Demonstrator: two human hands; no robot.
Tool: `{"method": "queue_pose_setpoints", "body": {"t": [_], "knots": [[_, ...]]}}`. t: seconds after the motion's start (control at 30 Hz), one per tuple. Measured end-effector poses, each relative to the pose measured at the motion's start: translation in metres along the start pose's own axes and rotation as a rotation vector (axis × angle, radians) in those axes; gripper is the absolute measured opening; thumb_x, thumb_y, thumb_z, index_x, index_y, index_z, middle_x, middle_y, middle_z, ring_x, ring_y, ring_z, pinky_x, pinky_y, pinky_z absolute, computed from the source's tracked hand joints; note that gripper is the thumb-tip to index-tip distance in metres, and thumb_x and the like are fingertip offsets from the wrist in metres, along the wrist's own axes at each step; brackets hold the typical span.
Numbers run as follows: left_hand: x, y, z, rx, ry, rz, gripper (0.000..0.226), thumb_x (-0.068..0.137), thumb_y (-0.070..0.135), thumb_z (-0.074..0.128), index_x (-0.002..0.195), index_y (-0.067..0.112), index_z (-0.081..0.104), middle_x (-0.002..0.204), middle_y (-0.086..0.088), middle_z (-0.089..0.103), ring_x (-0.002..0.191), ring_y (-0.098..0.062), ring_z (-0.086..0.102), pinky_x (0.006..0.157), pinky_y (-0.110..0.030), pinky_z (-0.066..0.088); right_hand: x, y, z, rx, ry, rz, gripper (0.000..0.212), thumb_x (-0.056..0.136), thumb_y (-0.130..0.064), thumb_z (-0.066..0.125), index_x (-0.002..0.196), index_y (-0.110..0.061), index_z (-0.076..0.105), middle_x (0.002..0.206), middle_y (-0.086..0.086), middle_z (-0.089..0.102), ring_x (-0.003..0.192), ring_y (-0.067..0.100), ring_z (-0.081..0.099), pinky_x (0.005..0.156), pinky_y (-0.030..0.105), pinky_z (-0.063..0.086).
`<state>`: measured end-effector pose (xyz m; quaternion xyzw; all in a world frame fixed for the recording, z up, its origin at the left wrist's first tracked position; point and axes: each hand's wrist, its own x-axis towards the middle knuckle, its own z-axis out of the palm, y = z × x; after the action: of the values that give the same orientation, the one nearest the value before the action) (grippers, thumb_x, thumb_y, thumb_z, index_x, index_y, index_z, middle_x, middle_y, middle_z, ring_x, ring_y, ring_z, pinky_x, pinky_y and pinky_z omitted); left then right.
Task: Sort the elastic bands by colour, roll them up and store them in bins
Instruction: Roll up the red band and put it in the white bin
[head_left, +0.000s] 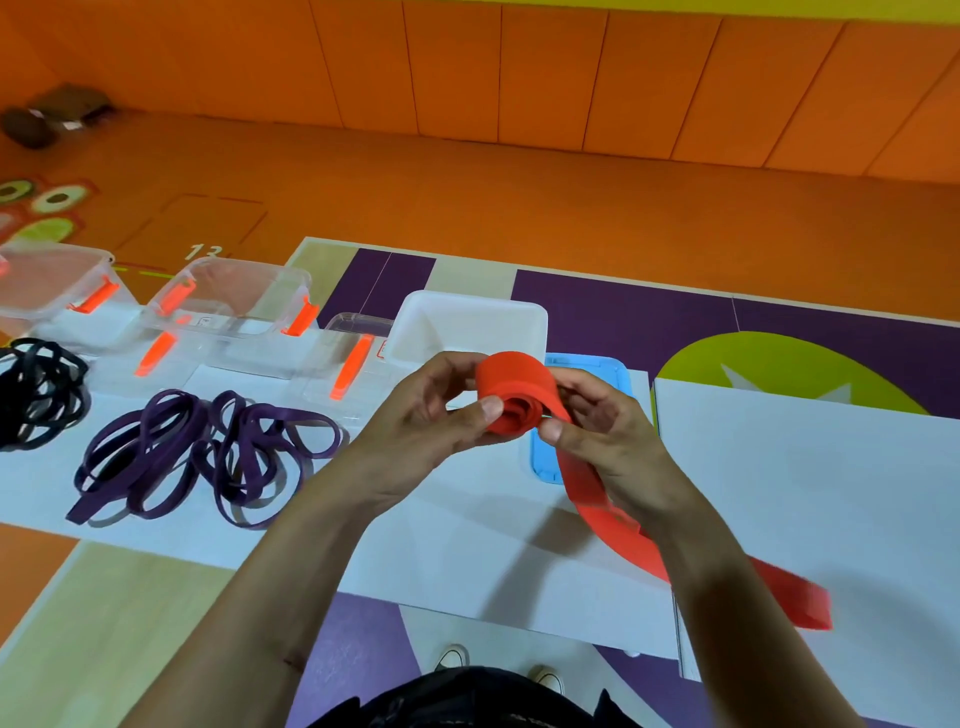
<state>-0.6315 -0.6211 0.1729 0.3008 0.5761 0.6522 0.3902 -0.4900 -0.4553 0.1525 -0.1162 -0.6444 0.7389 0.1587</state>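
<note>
— So, what fills most of the view?
— Orange floor (519, 208) at the back, and nearer, a white work surface (805, 493).

— And the bins?
— Along the far left edge of the surface stand clear plastic bins (239, 301) with orange latches. A white bin (467, 322) sits just right of them. Beside it lies a blue lid (543, 457), partly hidden behind the hands.

— Which bands are lying loose?
— A tangle of purple bands (208, 457) lies on the surface in front of the clear bins. A heap of black bands (41, 395) lies further left, cut off by the frame.

— Where is the one being handled?
— A red elastic band (514, 389) is held up over the middle of the surface, in front of the white bin, partly wound into a roll. Its loose tail runs under the right wrist and down to the right onto the surface, where its end is blurred.

— How do the hands grip it?
— The left hand (426, 415) pinches the roll, thumb on the near side and fingers curled behind. The right hand (608, 436) pinches it too, thumb tip against the roll's edge and fingers wrapped round the back.
</note>
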Motion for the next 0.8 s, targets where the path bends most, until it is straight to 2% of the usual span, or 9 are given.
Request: {"method": "queue_pose_setpoints", "body": {"t": [0.1, 0.2, 0.3, 0.37, 0.43, 0.53, 0.57, 0.7, 0.8], "knots": [[0.001, 0.003, -0.003, 0.079, -0.002, -0.001, 0.052, 0.088, 0.025, 0.073, 0.133, 0.006, 0.055, 0.13, -0.013, 0.064, 0.123, -0.033, 0.063, 0.097, -0.05, 0.056, 0.0, -0.007, -0.006, -0.092, 0.002, 0.011, 0.049, 0.073, -0.024, 0.091, 0.118, -0.027, 0.072, 0.116, 0.002, 0.073, 0.112, 0.022, 0.068, 0.102, 0.033, 0.051], [0.001, 0.008, -0.007, 0.205, 0.02, 0.008, 0.056, 0.08, 0.038, 0.076, 0.128, 0.014, 0.058, 0.125, -0.003, 0.067, 0.122, -0.023, 0.064, 0.095, -0.04, 0.058, 0.003, -0.016, -0.007, -0.433, 0.107, 0.007, 0.047, 0.066, -0.027, 0.094, 0.107, -0.034, 0.073, 0.102, -0.015, 0.073, 0.096, 0.006, 0.065, 0.089, 0.022, 0.048], [0.0, 0.012, -0.01, 0.275, 0.024, 0.018, 0.058, 0.076, 0.047, 0.075, 0.126, 0.022, 0.059, 0.125, 0.002, 0.067, 0.121, -0.02, 0.064, 0.095, -0.036, 0.057, 0.004, -0.021, -0.005, -0.693, 0.115, -0.007, 0.046, 0.066, -0.041, 0.094, 0.105, -0.042, 0.069, 0.103, -0.022, 0.069, 0.097, 0.004, 0.062, 0.084, 0.02, 0.048], [-0.001, 0.014, -0.009, 0.247, 0.03, 0.027, 0.057, 0.078, 0.045, 0.074, 0.126, 0.021, 0.059, 0.125, 0.002, 0.068, 0.123, -0.021, 0.063, 0.094, -0.036, 0.058, 0.005, -0.025, -0.003, -0.659, 0.066, 0.018, 0.045, 0.066, -0.043, 0.093, 0.104, -0.044, 0.069, 0.1, -0.023, 0.068, 0.087, 0.001, 0.061, 0.076, 0.018, 0.047], [-0.002, 0.013, -0.007, 0.163, 0.043, 0.034, 0.056, 0.081, 0.04, 0.073, 0.128, 0.015, 0.058, 0.125, -0.001, 0.068, 0.124, -0.024, 0.063, 0.095, -0.041, 0.058, 0.007, -0.027, 0.0, -0.546, 0.003, 0.028, 0.041, 0.068, -0.039, 0.093, 0.103, -0.04, 0.072, 0.093, -0.015, 0.069, 0.072, 0.004, 0.057, 0.07, 0.025, 0.047], [-0.002, 0.009, -0.001, 0.016, 0.077, 0.044, 0.05, 0.084, 0.034, 0.072, 0.127, 0.01, 0.06, 0.124, -0.009, 0.067, 0.119, -0.032, 0.066, 0.092, -0.044, 0.058, 0.009, -0.025, -0.001, -0.469, -0.036, 0.032, 0.037, 0.072, -0.044, 0.089, 0.103, -0.032, 0.074, 0.092, 0.002, 0.071, 0.082, 0.034, 0.06, 0.081, 0.046, 0.053], [-0.002, 0.008, 0.0, -0.024, 0.088, 0.049, 0.049, 0.085, 0.032, 0.071, 0.127, 0.009, 0.06, 0.125, -0.012, 0.066, 0.118, -0.035, 0.066, 0.092, -0.044, 0.058, 0.009, -0.022, -0.002, -0.444, -0.038, 0.039, 0.036, 0.072, -0.045, 0.088, 0.103, -0.031, 0.075, 0.093, 0.002, 0.073, 0.088, 0.035, 0.063, 0.084, 0.046, 0.053], [-0.001, 0.006, 0.002, -0.119, 0.083, 0.046, 0.051, 0.088, 0.027, 0.07, 0.13, 0.002, 0.057, 0.132, -0.02, 0.062, 0.121, -0.035, 0.065, 0.094, -0.044, 0.057, 0.006, -0.015, 0.004, -0.247, 0.012, 0.023, 0.032, 0.078, -0.031, 0.081, 0.109, -0.024, 0.076, 0.1, -0.004, 0.077, 0.094, 0.013, 0.071, 0.087, 0.024, 0.052], [0.0, 0.004, 0.003, -0.125, 0.052, 0.003, 0.045, 0.093, 0.02, 0.066, 0.132, 0.0, 0.054, 0.134, -0.022, 0.059, 0.121, -0.035, 0.065, 0.095, -0.045, 0.057, 0.004, -0.008, 0.011, -0.235, 0.072, -0.003, 0.032, 0.083, -0.026, 0.081, 0.114, -0.022, 0.075, 0.106, -0.004, 0.077, 0.102, 0.016, 0.071, 0.092, 0.029, 0.054]]}}
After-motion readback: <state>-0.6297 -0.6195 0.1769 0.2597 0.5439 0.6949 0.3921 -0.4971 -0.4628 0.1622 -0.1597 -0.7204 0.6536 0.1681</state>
